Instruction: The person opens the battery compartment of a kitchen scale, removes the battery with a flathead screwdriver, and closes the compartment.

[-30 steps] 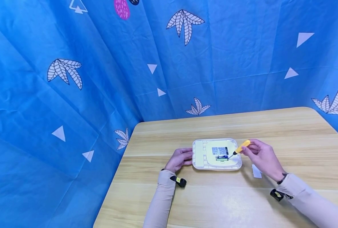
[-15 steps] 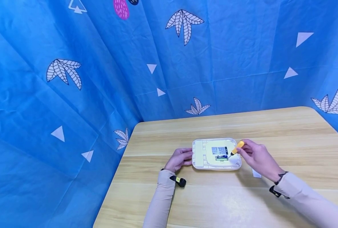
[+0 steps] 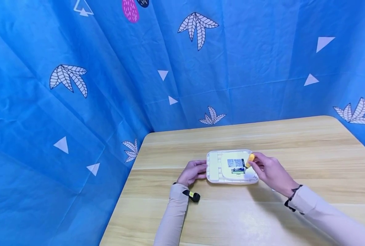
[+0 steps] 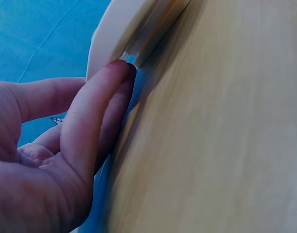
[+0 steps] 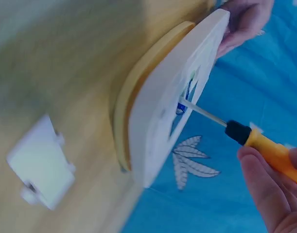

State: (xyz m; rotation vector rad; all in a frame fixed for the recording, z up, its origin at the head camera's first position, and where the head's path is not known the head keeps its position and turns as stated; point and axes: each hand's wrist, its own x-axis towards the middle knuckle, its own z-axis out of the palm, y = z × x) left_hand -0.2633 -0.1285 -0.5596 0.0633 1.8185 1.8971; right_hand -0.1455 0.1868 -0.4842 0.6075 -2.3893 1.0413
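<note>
A white kitchen scale [image 3: 214, 167] lies upside down on the table, with a printed label and an uncovered battery slot on its underside. Inside the slot sit a blue battery [image 5: 180, 108] and a green strip [image 3: 238, 173]. My left hand [image 3: 192, 172] holds the scale by its left end, fingertips at the rim in the left wrist view. With thumb and fingers, my right hand [image 3: 271, 172] pinches the yellow-orange handle of a screwdriver [image 5: 270, 150]. The metal shaft slants down into the slot, its tip at the end of the blue battery.
A small white battery cover [image 5: 41, 160] with tabs lies on the wooden table [image 3: 308, 153] to the right of the scale. In the head view my right wrist hides nearly all of it. A blue patterned curtain [image 3: 253, 68] hangs behind and to the left.
The screwdriver has swung from a slant to the right toward upright, as my right hand moved left over the scale's right edge. My left hand stays in place.
</note>
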